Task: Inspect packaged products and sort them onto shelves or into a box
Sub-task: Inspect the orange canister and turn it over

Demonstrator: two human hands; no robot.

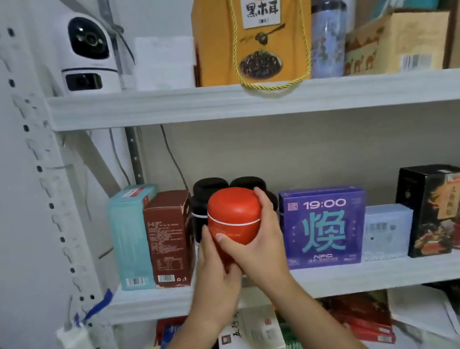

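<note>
Head view. Clamped between both hands in front of the middle shelf (355, 278), towards its left end: a round red jar (234, 221), upright, with a thin pale line round its middle. Left hand (214, 268) wrapped round the lower left side. Right hand (258, 244) round the right side, thumb across the front, fingertips over the top.

Directly behind, partly blocked by jar and hands: black jars (210, 187). Left of these, a brown box (171, 238), then a teal box (131, 238) at the shelf's left end. To the right, a purple box (324, 226) marked 19:00, a pale clear box (387, 230) and a black box (431, 208).

On the upper shelf (154, 105): a white camera (87, 52) at the left end, a yellow bag (252, 29), a blue canister (327, 36).

Under the middle shelf, assorted packages (250, 337), blurred, partly hidden by the forearms, cut off at the bottom. Right ends of both shelves cut off too.
</note>
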